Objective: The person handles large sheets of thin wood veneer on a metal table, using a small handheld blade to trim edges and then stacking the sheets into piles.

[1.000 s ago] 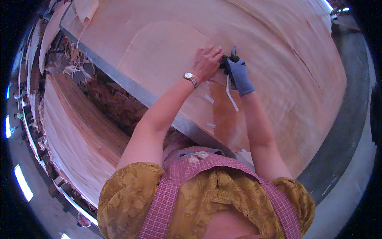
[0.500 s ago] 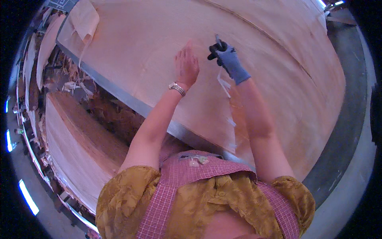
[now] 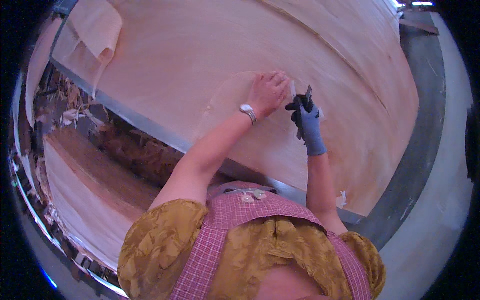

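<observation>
A broad, pale wood veneer sheet (image 3: 200, 65) lies spread in front of me. My left hand (image 3: 270, 92), bare and with a wristwatch (image 3: 246, 108) above it, rests on the veneer with its fingers stretched to the right. Just beyond its fingertips is a narrow white strip (image 3: 293, 89); whether they touch it is hard to tell. Close by on the right, my right hand (image 3: 307, 117), in a blue and black glove, is closed around a utility knife (image 3: 308, 92). The knife's grey blade end points away from me, and its handle shows below the fingers.
A curled veneer piece (image 3: 95, 35) lies at the far left. The table's metal edge (image 3: 130, 117) runs along my side. Left of it are torn veneer scraps (image 3: 75, 116) and a veneer stack (image 3: 90, 175). A white scrap (image 3: 341, 200) lies near my right forearm.
My left hand has moved right and nearer, coming close to the right hand. My right hand has drawn toward me with the knife. The white strips near it have shifted.
</observation>
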`<control>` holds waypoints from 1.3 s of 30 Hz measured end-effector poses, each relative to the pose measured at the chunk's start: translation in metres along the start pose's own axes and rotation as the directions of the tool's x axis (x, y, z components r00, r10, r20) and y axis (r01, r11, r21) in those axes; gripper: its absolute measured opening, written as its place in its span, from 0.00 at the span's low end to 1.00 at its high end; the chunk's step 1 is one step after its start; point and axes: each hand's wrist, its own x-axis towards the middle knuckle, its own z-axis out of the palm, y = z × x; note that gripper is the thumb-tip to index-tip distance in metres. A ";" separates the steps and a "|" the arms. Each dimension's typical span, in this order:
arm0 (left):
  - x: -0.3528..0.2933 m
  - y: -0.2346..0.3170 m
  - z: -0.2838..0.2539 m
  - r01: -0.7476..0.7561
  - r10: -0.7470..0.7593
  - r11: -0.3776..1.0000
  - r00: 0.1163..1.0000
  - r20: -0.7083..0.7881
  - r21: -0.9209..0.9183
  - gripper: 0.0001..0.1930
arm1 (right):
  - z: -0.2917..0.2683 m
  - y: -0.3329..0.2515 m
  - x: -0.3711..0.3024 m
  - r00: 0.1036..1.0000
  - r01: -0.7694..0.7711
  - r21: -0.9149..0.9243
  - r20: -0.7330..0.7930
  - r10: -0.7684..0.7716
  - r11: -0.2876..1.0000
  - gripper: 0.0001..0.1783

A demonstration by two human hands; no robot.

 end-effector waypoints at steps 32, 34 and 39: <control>-0.153 -0.031 -0.099 0.417 -0.379 0.885 0.904 -0.200 0.207 0.26 | 0.126 -0.007 -0.005 0.876 0.389 -0.596 0.475 -0.082 0.702 0.14; -0.153 -0.035 -0.090 0.419 -0.381 0.892 0.899 -0.216 0.170 0.25 | 0.108 0.004 -0.030 0.899 0.205 -0.483 0.437 0.030 0.851 0.13; -0.163 -0.069 -0.111 0.489 -0.485 0.872 0.870 -0.095 0.026 0.23 | 0.116 0.042 -0.054 0.851 0.283 -0.139 0.493 -0.182 0.949 0.08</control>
